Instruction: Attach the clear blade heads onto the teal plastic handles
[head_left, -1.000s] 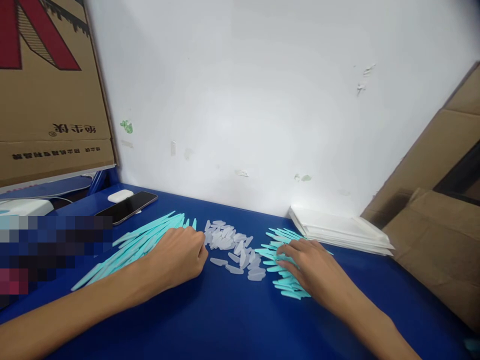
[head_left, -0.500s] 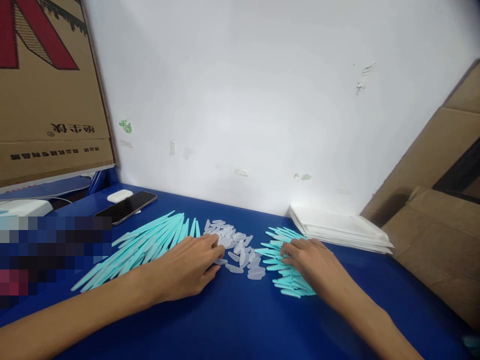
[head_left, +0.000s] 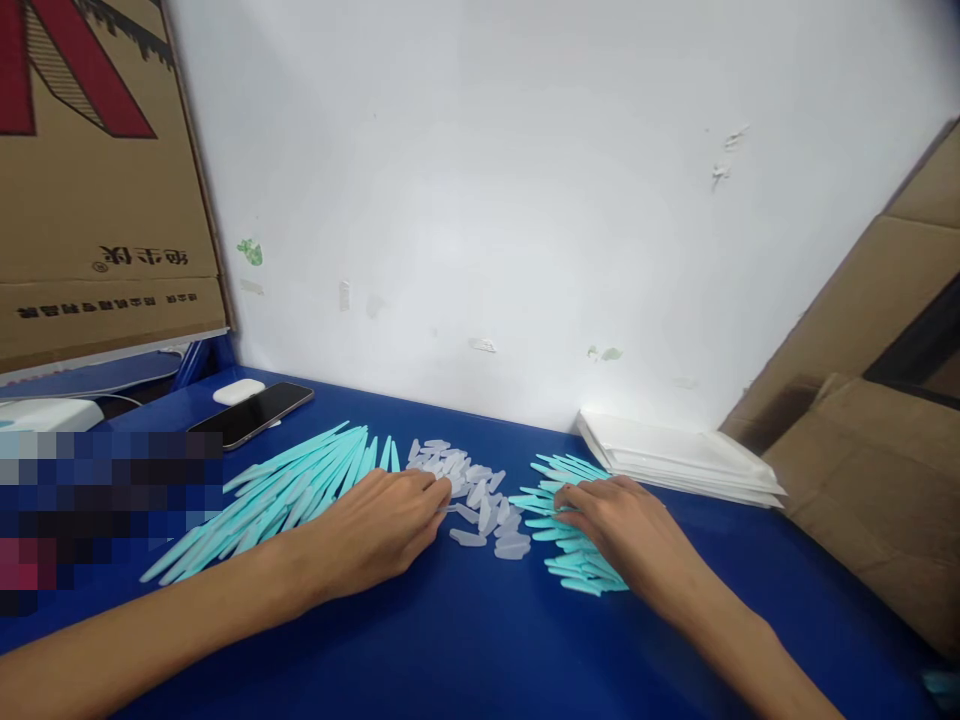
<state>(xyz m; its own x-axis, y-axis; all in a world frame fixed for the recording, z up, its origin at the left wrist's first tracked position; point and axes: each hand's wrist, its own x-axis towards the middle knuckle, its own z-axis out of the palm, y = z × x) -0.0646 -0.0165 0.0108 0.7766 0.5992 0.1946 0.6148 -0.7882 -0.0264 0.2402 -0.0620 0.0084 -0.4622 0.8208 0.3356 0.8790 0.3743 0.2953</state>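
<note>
My left hand (head_left: 397,520) is closed in a pinch at the near left edge of a pile of small translucent plastic pieces (head_left: 484,510). The edge of one translucent piece shows at its fingertips. To its left lies a fan of long, tapered turquoise plastic sticks (head_left: 292,500), passing behind my left wrist. My right hand (head_left: 619,515) rests over a second heap of turquoise sticks (head_left: 577,545), thumb and fingers drawn together on a stick whose middle they hide. The translucent pile sits between the two turquoise heaps.
A dark phone (head_left: 259,415) and a white case (head_left: 238,391) lie at the back left of the blue table (head_left: 465,650). White flat packets (head_left: 682,455) are stacked against the wall at right. Cardboard boxes (head_left: 112,220) flank both sides. A pixelated patch covers the left edge.
My left thumb has closed up to the fingers, taking hold of a translucent piece at the pile's edge. My right hand has shifted slightly left, its fingers pinching closer together over the turquoise sticks.
</note>
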